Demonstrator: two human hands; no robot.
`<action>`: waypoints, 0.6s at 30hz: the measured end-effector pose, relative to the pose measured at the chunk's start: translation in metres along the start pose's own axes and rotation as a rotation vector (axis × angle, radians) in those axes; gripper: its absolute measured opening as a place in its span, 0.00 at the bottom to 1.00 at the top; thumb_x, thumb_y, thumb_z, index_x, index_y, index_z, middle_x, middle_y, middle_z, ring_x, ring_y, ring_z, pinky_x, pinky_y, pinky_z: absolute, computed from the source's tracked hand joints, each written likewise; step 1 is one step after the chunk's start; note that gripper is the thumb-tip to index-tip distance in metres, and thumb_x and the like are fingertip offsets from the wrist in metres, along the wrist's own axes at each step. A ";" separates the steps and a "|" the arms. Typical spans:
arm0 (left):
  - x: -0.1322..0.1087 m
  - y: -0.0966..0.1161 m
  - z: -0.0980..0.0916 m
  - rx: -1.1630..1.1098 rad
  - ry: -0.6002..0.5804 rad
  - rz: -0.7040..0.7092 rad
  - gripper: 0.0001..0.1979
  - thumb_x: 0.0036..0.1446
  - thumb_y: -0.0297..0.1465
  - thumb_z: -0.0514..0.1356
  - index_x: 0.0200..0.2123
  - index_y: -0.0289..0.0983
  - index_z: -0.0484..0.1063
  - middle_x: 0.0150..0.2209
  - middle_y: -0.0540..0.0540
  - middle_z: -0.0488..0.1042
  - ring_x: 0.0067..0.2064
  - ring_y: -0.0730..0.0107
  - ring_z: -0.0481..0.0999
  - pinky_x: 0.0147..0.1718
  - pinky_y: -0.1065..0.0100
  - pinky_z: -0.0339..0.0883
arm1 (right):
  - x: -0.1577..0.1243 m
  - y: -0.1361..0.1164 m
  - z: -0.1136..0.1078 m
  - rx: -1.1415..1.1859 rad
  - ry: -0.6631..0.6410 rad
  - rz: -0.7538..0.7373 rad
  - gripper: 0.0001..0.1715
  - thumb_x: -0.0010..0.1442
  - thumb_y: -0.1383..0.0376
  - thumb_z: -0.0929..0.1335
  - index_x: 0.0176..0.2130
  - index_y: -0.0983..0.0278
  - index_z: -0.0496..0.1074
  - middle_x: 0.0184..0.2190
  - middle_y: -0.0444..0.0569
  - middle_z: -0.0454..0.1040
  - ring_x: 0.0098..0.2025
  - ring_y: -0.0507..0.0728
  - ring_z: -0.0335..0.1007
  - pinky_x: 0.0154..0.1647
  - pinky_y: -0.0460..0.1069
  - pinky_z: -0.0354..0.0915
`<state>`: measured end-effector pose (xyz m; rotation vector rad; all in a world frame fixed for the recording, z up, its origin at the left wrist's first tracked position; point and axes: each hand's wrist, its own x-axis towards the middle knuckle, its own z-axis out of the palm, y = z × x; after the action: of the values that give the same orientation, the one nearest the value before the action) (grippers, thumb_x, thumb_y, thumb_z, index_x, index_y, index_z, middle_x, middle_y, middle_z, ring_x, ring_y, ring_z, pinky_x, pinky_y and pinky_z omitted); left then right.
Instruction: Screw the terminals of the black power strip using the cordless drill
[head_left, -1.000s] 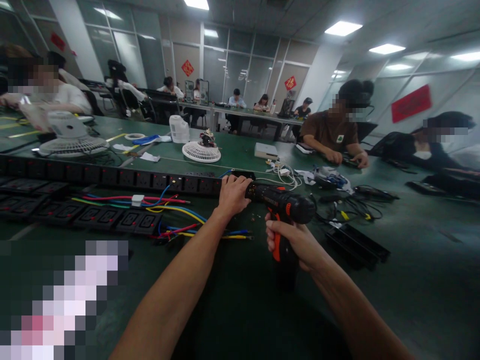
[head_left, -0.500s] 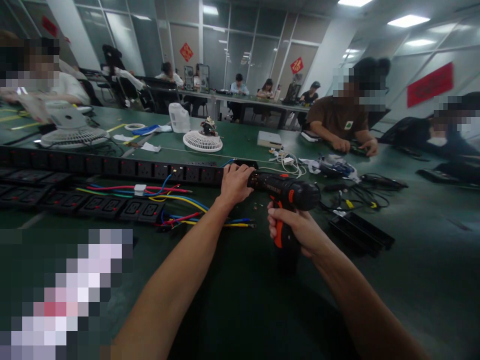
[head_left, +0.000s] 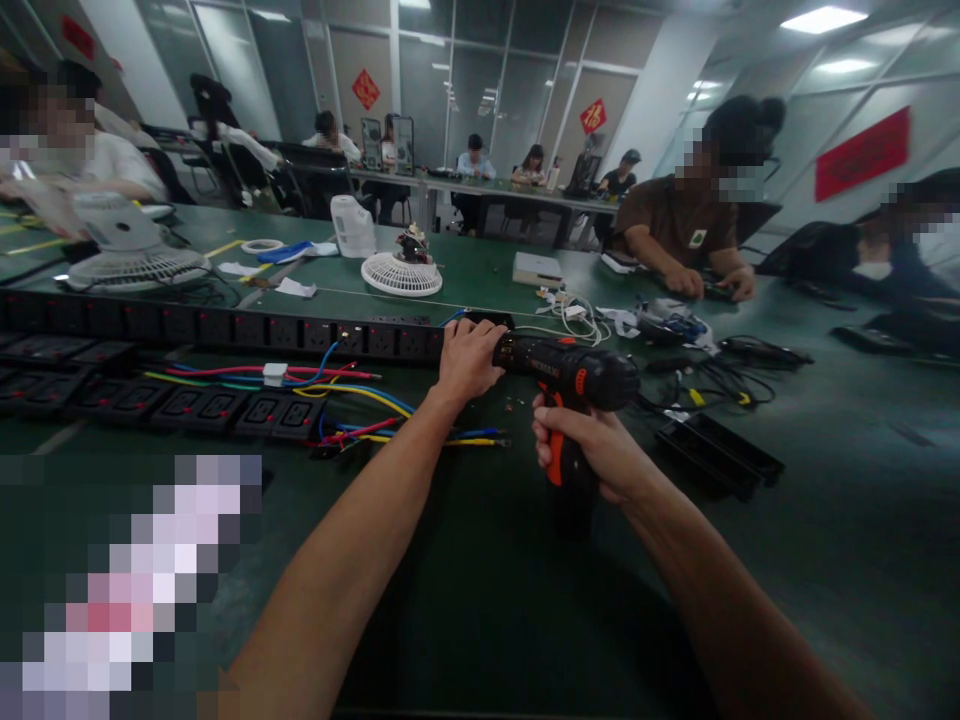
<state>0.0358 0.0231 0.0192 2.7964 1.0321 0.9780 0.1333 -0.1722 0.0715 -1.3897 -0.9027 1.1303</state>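
My right hand (head_left: pixel 585 445) is wrapped round the handle of a black and orange cordless drill (head_left: pixel 566 375), held upright with its front end pointing left. My left hand (head_left: pixel 469 358) grips the right end of a long black power strip (head_left: pixel 281 330), fingers over its top edge. The drill's front end meets the strip's end right beside my left fingers; the bit and any screw there are hidden. Below lies a second row of black sockets (head_left: pixel 195 405). Red, blue and yellow wires (head_left: pixel 367 395) run between the two, some ending near my left wrist.
Behind the strip stand a white fan grille with a bare motor (head_left: pixel 403 275), a white plastic jug (head_left: pixel 352 228) and a white fan (head_left: pixel 124 245). Black trays (head_left: pixel 716 455) and tangled cables (head_left: pixel 720 385) lie to the right. A person in a brown shirt (head_left: pixel 679 235) works across the table.
The view has shifted slightly. My left hand still holds the strip's end, and the drill in my right hand keeps nearly the same place against it.
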 end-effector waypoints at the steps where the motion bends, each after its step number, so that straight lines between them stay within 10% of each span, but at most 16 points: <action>1: 0.000 0.000 0.000 -0.002 -0.003 -0.002 0.33 0.54 0.34 0.70 0.63 0.47 0.69 0.59 0.44 0.74 0.59 0.46 0.66 0.63 0.47 0.51 | 0.000 0.000 0.000 0.003 -0.005 -0.003 0.19 0.49 0.58 0.78 0.37 0.61 0.71 0.23 0.40 0.71 0.21 0.52 0.69 0.20 0.48 0.66; 18: 0.000 -0.002 0.004 0.008 0.028 0.008 0.33 0.53 0.35 0.71 0.62 0.47 0.70 0.58 0.45 0.75 0.58 0.46 0.68 0.62 0.47 0.54 | 0.000 0.002 -0.003 0.016 -0.026 -0.012 0.21 0.51 0.56 0.78 0.40 0.62 0.72 0.24 0.40 0.72 0.21 0.51 0.69 0.21 0.48 0.67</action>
<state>0.0370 0.0255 0.0160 2.8035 1.0309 1.0188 0.1355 -0.1735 0.0693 -1.3575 -0.9171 1.1470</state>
